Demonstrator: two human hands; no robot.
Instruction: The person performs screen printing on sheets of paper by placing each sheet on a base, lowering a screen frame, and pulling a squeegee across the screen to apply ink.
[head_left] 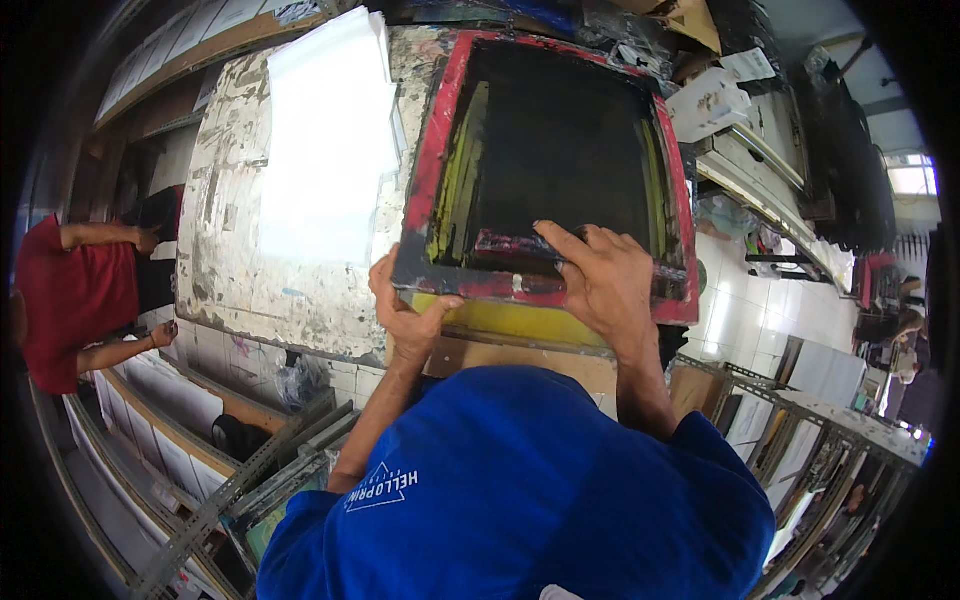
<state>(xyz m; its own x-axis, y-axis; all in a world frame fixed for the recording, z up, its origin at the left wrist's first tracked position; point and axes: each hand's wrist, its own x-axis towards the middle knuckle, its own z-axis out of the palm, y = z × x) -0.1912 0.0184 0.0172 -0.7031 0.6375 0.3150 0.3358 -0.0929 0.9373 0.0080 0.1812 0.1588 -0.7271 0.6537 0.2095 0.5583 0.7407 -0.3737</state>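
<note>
In front of me lies a screen printing frame (428, 175) with a red, ink-stained border. Its mesh (570, 130) is coated in black ink, with yellow-green strips along both sides. My left hand (405, 310) is closed round the frame's near left corner, thumb on the near edge. Near that same edge my right hand (612, 285) grips a squeegee (508, 243), a dark bar smeared with red and black, resting on the mesh. The palm hides part of the squeegee. Beneath the frame's near side shows a yellow surface (520, 322).
A stack of white paper (325, 150) lies left of the frame on a paint-stained table (225, 220). Farther left stands a person in a red shirt (80, 300). Metal racks (200, 530) flank me at lower left and right. A white box (708, 103) sits beyond the frame's right side.
</note>
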